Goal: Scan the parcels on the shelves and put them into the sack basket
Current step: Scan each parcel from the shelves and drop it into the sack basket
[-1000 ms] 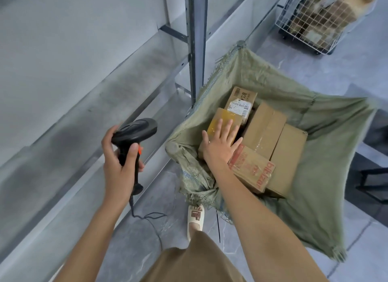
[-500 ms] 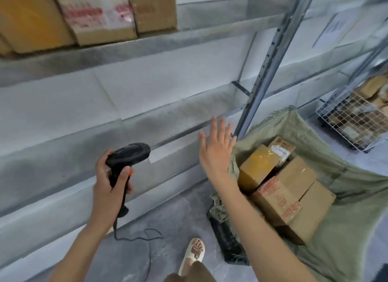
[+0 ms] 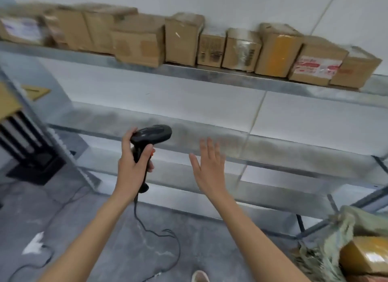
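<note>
My left hand (image 3: pixel 132 166) grips a black corded barcode scanner (image 3: pixel 150 135), its head pointing right toward the shelves. My right hand (image 3: pixel 209 166) is raised, fingers spread, holding nothing, in front of the bare middle shelf (image 3: pixel 273 143). Several brown cardboard parcels (image 3: pixel 184 39) stand in a row on the upper metal shelf (image 3: pixel 210 72), well above both hands; one at the right has red-printed tape (image 3: pixel 316 68). The green sack basket (image 3: pixel 336 235) shows at the bottom right corner with a yellow-taped parcel (image 3: pixel 365 256) inside.
The scanner's cable (image 3: pixel 159 233) loops across the grey floor below my arms. A dark stand with metal rails (image 3: pixel 27 147) is at the left. A shelf leg (image 3: pixel 300 223) stands beside the sack. My sandal toe (image 3: pixel 199 276) shows at the bottom edge.
My right hand left the parcel in the sack and rose empty toward the shelves. My view swung up and left, bringing the upper shelf's parcels into sight and pushing the sack to the corner.
</note>
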